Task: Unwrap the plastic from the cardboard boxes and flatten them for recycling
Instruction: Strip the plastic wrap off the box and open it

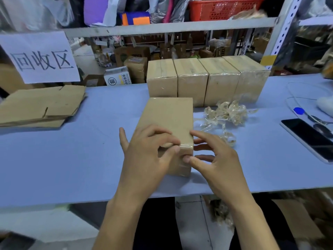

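Writing first: a white paper sign (pixel 38 56) hanging at the left of the shelf frame reads "回收区" in large black strokes. Behind the table, a white carton (pixel 118 76) carries a round logo and small print too blurred to read, and a brown carton (pixel 132 55) shows faint dark lettering, also unreadable. A red plastic basket (pixel 223 8) sits on the upper shelf; its contents cannot be made out.

On the blue table (pixel 72 159), a plastic-wrapped cardboard box (pixel 167 121) lies flat at the centre. The left hand (pixel 146 156) grips its near end, fingers curled over the top edge. The right hand (pixel 214 156) pinches the box's near right corner, thumb on the front face. Four wrapped boxes (pixel 207 78) stand side by side behind. Flattened cardboard (pixel 41 105) is stacked at left; crumpled plastic wrap (pixel 227 112) lies at right, near a phone (pixel 310 138).
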